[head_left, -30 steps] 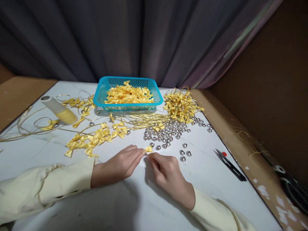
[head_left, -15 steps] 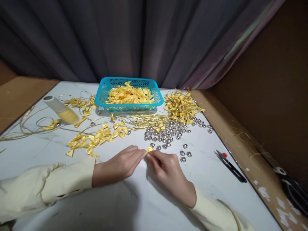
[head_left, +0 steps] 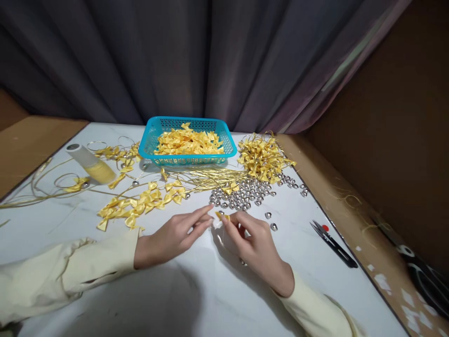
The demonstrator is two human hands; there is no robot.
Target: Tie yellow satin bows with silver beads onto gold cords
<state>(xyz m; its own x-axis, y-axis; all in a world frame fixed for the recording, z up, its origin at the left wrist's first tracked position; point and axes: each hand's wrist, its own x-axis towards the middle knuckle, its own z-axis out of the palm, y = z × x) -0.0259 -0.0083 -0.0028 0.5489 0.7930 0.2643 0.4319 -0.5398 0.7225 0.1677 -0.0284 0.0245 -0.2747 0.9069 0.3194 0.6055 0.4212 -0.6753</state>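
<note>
My right hand (head_left: pixel 254 243) pinches a small yellow ribbon bow (head_left: pixel 221 216) between thumb and fingertips just above the white table (head_left: pixel 196 290). Beside it my left hand (head_left: pixel 175 236) lies with its fingers stretched toward the bow, the tips close to it but no longer gripping it. A pile of silver heart beads (head_left: pixel 242 196) lies just beyond both hands. Both arms wear pale cream sleeves.
A turquoise basket (head_left: pixel 154 140) of yellow bows stands at the back. Finished bows on gold cord (head_left: pixel 264 157) lie to its right, loose bows (head_left: pixel 136 203) to the left. A yellow thread spool (head_left: pixel 91 164) lies far left, black snips (head_left: pixel 333 243) at right.
My left hand has let go of the bow and opened its fingers. My right hand keeps the bow and has turned slightly, shifting a little right.
</note>
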